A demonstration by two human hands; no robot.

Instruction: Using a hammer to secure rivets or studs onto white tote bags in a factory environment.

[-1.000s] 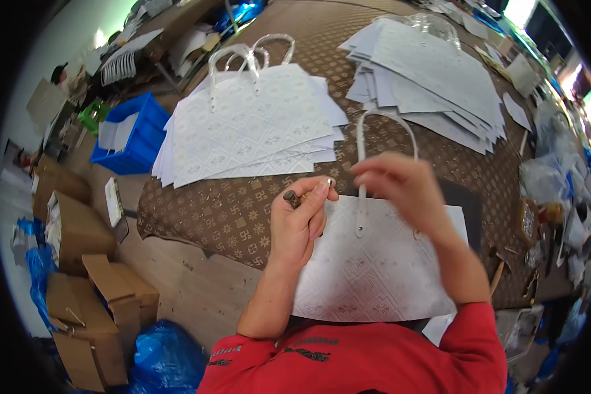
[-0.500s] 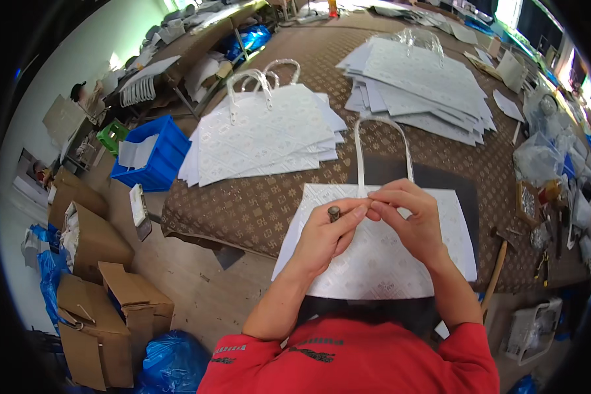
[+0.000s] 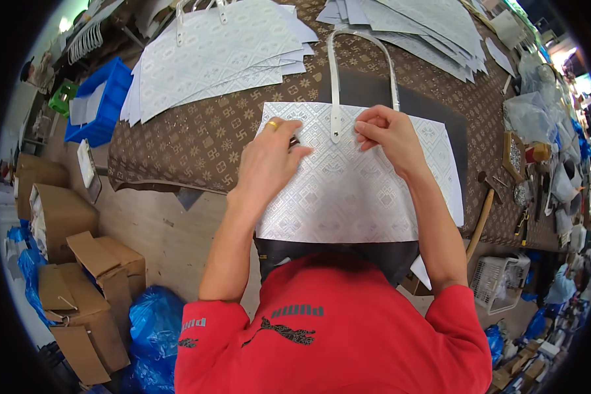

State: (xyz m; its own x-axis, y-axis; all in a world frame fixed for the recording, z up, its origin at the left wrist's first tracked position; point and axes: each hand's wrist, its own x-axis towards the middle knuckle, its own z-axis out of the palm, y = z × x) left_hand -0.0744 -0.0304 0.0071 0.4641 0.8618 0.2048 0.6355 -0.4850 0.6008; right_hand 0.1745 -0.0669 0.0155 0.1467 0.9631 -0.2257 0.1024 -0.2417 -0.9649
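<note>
A silver-white patterned bag panel (image 3: 341, 190) lies flat in front of me, close to my body. The left end of its pale strap handle (image 3: 335, 85) rests on the panel, with a small metal rivet (image 3: 336, 134) near the rounded tip. My left hand (image 3: 272, 157) is over the panel's left part, curled round a short metal rod (image 3: 294, 140) that is mostly hidden. Beside the handle's right side is my right hand (image 3: 391, 138), its fingertips drawn together above the panel. Whatever they pinch is too small to make out. The handle's right end is hidden behind this hand.
Under the panel is a dark board (image 3: 433, 105) on the brown patterned tablecloth (image 3: 197, 154). Patterned panels (image 3: 223, 59) are stacked at far left, more panels (image 3: 414, 33) at far right. A hammer (image 3: 484, 213) lies at right, near a tray of small metal parts (image 3: 513, 157).
My hands have moved apart from the handle's left end, uncovering its rivet. The left went left with the rod, the right towards the handle's right side. The whole view has shifted.
</note>
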